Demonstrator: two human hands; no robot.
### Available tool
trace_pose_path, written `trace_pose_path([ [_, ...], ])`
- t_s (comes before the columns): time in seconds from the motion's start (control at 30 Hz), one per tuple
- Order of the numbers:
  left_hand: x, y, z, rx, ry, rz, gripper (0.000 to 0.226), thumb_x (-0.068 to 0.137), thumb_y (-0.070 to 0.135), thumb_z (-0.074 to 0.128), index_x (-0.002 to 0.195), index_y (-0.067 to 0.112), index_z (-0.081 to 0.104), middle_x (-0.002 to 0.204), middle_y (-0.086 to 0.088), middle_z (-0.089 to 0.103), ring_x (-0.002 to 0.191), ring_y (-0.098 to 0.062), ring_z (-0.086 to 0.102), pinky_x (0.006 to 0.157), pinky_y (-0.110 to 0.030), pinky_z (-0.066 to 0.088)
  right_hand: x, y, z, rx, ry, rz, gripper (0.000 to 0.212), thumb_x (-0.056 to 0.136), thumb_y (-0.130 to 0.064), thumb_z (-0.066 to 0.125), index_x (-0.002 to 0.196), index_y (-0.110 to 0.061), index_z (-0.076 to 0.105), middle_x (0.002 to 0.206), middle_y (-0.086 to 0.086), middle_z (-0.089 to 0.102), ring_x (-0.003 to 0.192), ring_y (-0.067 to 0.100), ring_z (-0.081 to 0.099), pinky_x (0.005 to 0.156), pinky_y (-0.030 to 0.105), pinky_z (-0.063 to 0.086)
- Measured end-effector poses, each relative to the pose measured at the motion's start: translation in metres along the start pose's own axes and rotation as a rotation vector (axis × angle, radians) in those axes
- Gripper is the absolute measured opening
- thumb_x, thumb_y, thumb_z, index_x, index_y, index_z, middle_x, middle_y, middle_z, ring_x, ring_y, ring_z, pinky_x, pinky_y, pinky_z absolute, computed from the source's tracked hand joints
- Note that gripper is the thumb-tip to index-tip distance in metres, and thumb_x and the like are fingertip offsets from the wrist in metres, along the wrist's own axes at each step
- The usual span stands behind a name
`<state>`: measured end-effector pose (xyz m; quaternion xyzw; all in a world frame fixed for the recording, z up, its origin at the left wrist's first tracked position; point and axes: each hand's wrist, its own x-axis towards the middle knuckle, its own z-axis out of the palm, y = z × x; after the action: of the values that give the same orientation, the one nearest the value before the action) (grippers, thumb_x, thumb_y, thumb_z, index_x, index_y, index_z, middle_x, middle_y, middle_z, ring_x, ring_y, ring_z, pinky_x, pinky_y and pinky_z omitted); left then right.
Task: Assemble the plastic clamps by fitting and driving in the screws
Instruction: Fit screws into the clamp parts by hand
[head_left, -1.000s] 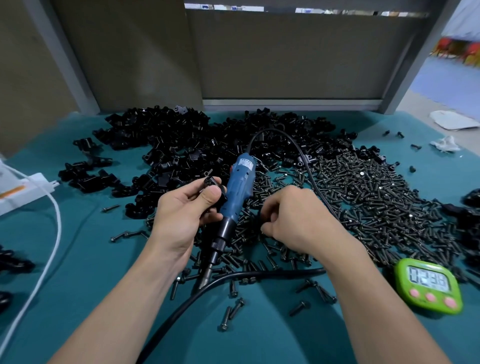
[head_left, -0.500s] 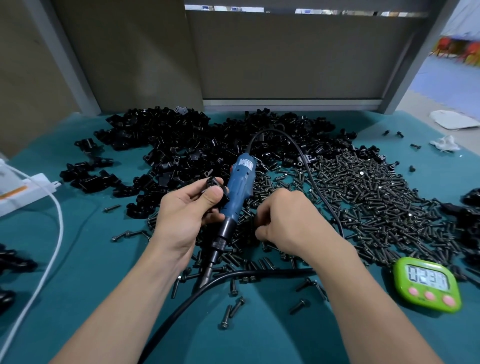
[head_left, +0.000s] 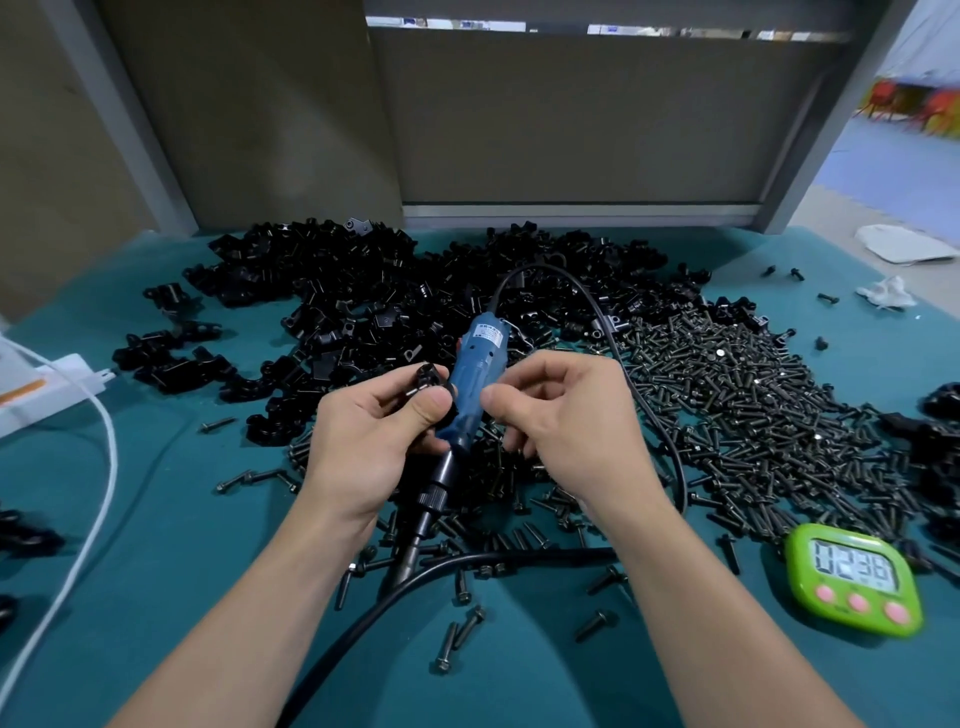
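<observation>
Black clamp (head_left: 429, 377) (small, knobbly) in left hand (head_left: 363, 447).

The left hand (head_left: 363, 441) pinches a black clamp (head_left: 428, 378); the right hand (head_left: 561, 415), fingers curled, hovers beside the blue screwdriver (head_left: 475, 376).

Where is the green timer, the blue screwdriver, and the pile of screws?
green timer (head_left: 854, 574), head view, on its display.
blue screwdriver (head_left: 480, 354), head view, on its blue body.
pile of screws (head_left: 737, 405), head view, middle of the heap.
</observation>
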<state>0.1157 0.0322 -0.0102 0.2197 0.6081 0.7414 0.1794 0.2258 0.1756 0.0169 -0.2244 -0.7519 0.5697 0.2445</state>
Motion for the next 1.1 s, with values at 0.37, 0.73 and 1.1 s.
trace_pose_path([
  [0.37, -0.004, -0.001, 0.001, 0.219, -0.056, 0.223, 0.027, 0.077, 0.037, 0.083, 0.101, 0.048, 0.079, 0.092, 0.008, 0.080, 0.070, -0.013, 0.074, 0.064, -0.026, 0.061, -0.002, 0.003, 0.011, 0.399, -0.053, 0.008, 0.013, 0.085, 0.008, 0.077, 0.086, -0.005, 0.079, 0.074, 0.018, 0.075, 0.060, 0.023, 0.071, 0.057, 0.027, 0.057],
  [0.73, -0.007, 0.000, -0.003, 0.471, -0.022, 0.374, 0.035, 0.073, 0.044, 0.079, 0.107, 0.052, 0.076, 0.103, 0.026, 0.076, 0.098, 0.002, 0.072, 0.087, -0.019, 0.056, -0.001, 0.005, 0.009, 0.152, -0.110, -0.110, 0.013, 0.091, -0.009, 0.078, 0.079, -0.015, 0.079, 0.063, 0.010, 0.072, 0.051, 0.020, 0.065, 0.051, 0.025, 0.052],
  [1.1, -0.018, 0.005, -0.002, 0.534, 0.011, 0.455, 0.035, 0.083, 0.025, 0.082, 0.113, 0.042, 0.075, 0.100, 0.028, 0.075, 0.088, 0.005, 0.072, 0.075, -0.007, 0.052, -0.008, 0.002, 0.022, -0.136, -0.026, -0.234, 0.029, 0.099, -0.038, 0.066, 0.073, -0.026, 0.064, 0.058, -0.007, 0.063, 0.050, 0.011, 0.055, 0.050, 0.031, 0.047],
])
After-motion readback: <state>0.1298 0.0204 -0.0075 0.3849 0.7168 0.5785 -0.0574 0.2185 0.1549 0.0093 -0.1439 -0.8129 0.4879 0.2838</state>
